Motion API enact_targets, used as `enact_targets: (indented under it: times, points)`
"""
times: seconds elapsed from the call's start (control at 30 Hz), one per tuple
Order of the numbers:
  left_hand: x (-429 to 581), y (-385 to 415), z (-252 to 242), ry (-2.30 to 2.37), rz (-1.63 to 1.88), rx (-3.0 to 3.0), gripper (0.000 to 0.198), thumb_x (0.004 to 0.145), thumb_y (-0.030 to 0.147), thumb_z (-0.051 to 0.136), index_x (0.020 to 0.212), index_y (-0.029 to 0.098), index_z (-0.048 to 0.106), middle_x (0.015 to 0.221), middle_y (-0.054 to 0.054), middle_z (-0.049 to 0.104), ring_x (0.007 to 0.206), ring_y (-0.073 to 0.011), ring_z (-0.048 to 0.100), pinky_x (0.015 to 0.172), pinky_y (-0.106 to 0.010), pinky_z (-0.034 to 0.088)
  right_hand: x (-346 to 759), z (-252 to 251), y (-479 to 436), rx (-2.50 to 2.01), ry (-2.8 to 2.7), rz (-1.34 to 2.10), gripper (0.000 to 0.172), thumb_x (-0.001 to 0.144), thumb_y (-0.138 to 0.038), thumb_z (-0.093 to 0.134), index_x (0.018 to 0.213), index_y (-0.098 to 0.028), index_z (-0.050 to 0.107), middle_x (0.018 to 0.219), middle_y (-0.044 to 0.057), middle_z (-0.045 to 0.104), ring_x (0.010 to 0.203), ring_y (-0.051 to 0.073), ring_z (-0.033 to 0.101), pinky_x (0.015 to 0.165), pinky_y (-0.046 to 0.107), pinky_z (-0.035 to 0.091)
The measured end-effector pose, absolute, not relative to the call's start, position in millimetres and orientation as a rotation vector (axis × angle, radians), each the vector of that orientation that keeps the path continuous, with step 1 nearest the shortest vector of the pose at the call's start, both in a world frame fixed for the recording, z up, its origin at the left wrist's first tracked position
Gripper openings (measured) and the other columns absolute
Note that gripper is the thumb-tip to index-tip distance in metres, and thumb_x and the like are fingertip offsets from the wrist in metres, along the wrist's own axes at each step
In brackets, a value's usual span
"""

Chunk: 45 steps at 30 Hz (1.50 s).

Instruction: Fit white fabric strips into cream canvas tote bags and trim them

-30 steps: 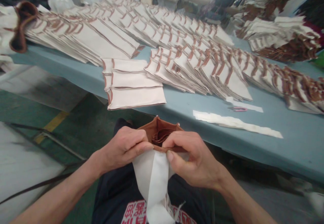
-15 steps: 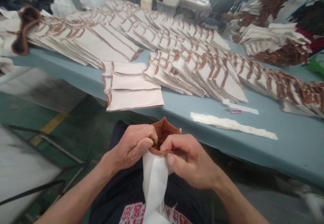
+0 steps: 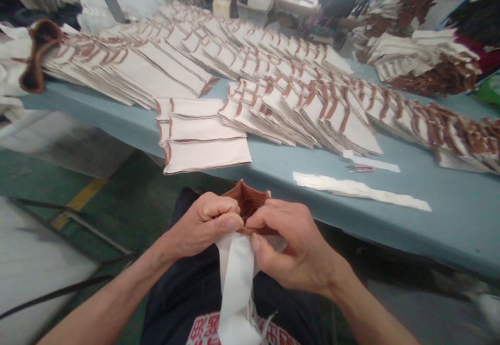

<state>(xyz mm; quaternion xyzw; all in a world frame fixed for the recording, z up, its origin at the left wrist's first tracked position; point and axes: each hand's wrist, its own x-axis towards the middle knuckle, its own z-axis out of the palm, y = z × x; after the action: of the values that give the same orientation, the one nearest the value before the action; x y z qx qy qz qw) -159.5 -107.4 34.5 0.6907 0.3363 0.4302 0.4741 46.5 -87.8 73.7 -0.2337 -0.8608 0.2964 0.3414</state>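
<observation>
Over my lap, both hands pinch the brown top edge of a white cloth bag [image 3: 236, 277] that hangs down between my knees. My left hand [image 3: 205, 222] is closed on the left side of the brown rim [image 3: 248, 202]. My right hand [image 3: 297, 248] is closed on the right side, thumb pressed on the white cloth. The brown lining is bunched between my fingers.
A blue table [image 3: 449, 215] runs ahead, covered with rows of folded white bags with brown trim [image 3: 304, 105]. A short stack of three [image 3: 203, 139] lies nearest. White strips [image 3: 359, 189] and small pink snips [image 3: 361, 168] lie to the right. Green floor shows at left.
The bag's brown mouth, held open a second ago, has been squeezed together as my hands moved closer. The white cloth hangs narrower.
</observation>
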Motion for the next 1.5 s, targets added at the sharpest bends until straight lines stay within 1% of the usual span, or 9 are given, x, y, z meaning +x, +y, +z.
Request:
enact_targets:
  times: [0.17, 0.43, 0.6, 0.7, 0.83, 1.0, 1.27, 1.37, 1.5]
  points:
    - [-168, -104, 55, 0.888, 0.924, 1.822, 0.070, 0.105, 0.070, 0.028, 0.067, 0.017, 0.051, 0.065, 0.003, 0.048, 0.059, -0.0114, 0.040, 0.057, -0.025, 0.034, 50, 75, -84, -0.635, -2.300, 0.838, 0.016, 0.088, -0.016, 0.052, 0.078, -0.021, 0.062, 0.067, -0.001, 0.065, 0.061, 0.014, 0.056, 0.061, 0.028, 0.040]
    - [-154, -114, 74, 1.176, 0.712, 2.326, 0.054, 0.112, 0.042, 0.037, 0.064, 0.019, 0.045, 0.058, 0.006, 0.041, 0.051, -0.0101, 0.038, 0.053, -0.028, 0.024, 50, 75, -85, -0.743, -2.423, 0.760, 0.016, 0.086, -0.013, 0.053, 0.073, -0.022, 0.054, 0.066, 0.000, 0.060, 0.062, 0.015, 0.053, 0.063, 0.029, 0.037]
    - [-153, -119, 82, 1.206, 0.652, 2.208, 0.046, 0.111, 0.032, 0.041, 0.066, 0.019, 0.046, 0.060, 0.006, 0.044, 0.053, -0.0099, 0.039, 0.054, -0.028, 0.024, 49, 73, -88, -0.797, -2.478, 0.716, 0.015, 0.084, -0.014, 0.051, 0.072, -0.022, 0.051, 0.066, 0.001, 0.060, 0.063, 0.017, 0.053, 0.064, 0.031, 0.036]
    - [-164, -111, 77, 0.961, 0.577, 1.926, 0.048, 0.109, 0.038, 0.046, 0.065, 0.018, 0.044, 0.060, 0.007, 0.037, 0.052, -0.0079, 0.036, 0.051, -0.024, 0.025, 48, 74, -89, -0.801, -2.452, 0.843, 0.015, 0.085, -0.016, 0.054, 0.071, -0.020, 0.054, 0.066, 0.000, 0.059, 0.061, 0.015, 0.052, 0.063, 0.029, 0.035]
    - [-171, -101, 57, 0.700, 0.608, 1.527, 0.061, 0.101, 0.063, 0.052, 0.061, 0.021, 0.034, 0.056, 0.008, 0.026, 0.047, -0.0072, 0.024, 0.044, -0.025, 0.018, 47, 77, -87, -0.769, -2.273, 1.196, 0.013, 0.085, -0.018, 0.058, 0.071, -0.019, 0.057, 0.064, -0.005, 0.054, 0.057, 0.010, 0.045, 0.061, 0.025, 0.034]
    - [-166, -101, 37, 0.645, 0.708, 1.353, 0.068, 0.092, 0.074, 0.059, 0.057, 0.020, 0.035, 0.052, 0.007, 0.028, 0.046, -0.0070, 0.023, 0.043, -0.026, 0.016, 47, 74, -83, -0.724, -2.111, 1.567, 0.022, 0.092, -0.022, 0.050, 0.071, -0.019, 0.056, 0.064, -0.005, 0.048, 0.057, 0.009, 0.042, 0.054, 0.022, 0.032]
    - [-163, -105, 24, 0.737, 0.752, 1.289, 0.071, 0.083, 0.082, 0.061, 0.056, 0.018, 0.045, 0.050, 0.006, 0.034, 0.045, -0.0072, 0.027, 0.043, -0.024, 0.019, 47, 59, -82, -0.616, -2.216, 1.152, 0.022, 0.095, -0.020, 0.052, 0.074, -0.020, 0.059, 0.066, -0.002, 0.059, 0.058, 0.011, 0.049, 0.059, 0.025, 0.038]
    - [-167, -105, 27, 0.775, 0.735, 1.285, 0.065, 0.084, 0.074, 0.068, 0.058, 0.016, 0.052, 0.051, 0.006, 0.040, 0.045, -0.0072, 0.029, 0.043, -0.023, 0.023, 47, 62, -81, -0.599, -2.250, 1.113, 0.023, 0.096, -0.019, 0.053, 0.074, -0.020, 0.060, 0.065, -0.003, 0.059, 0.057, 0.011, 0.049, 0.059, 0.025, 0.037]
    - [-171, -108, 50, 0.820, 0.680, 1.467, 0.043, 0.094, 0.047, 0.066, 0.065, 0.015, 0.058, 0.056, 0.006, 0.043, 0.049, -0.0075, 0.034, 0.046, -0.021, 0.025, 51, 70, -80, -0.571, -2.311, 1.075, 0.023, 0.099, -0.017, 0.052, 0.077, -0.019, 0.060, 0.067, -0.002, 0.058, 0.059, 0.012, 0.049, 0.061, 0.026, 0.037]
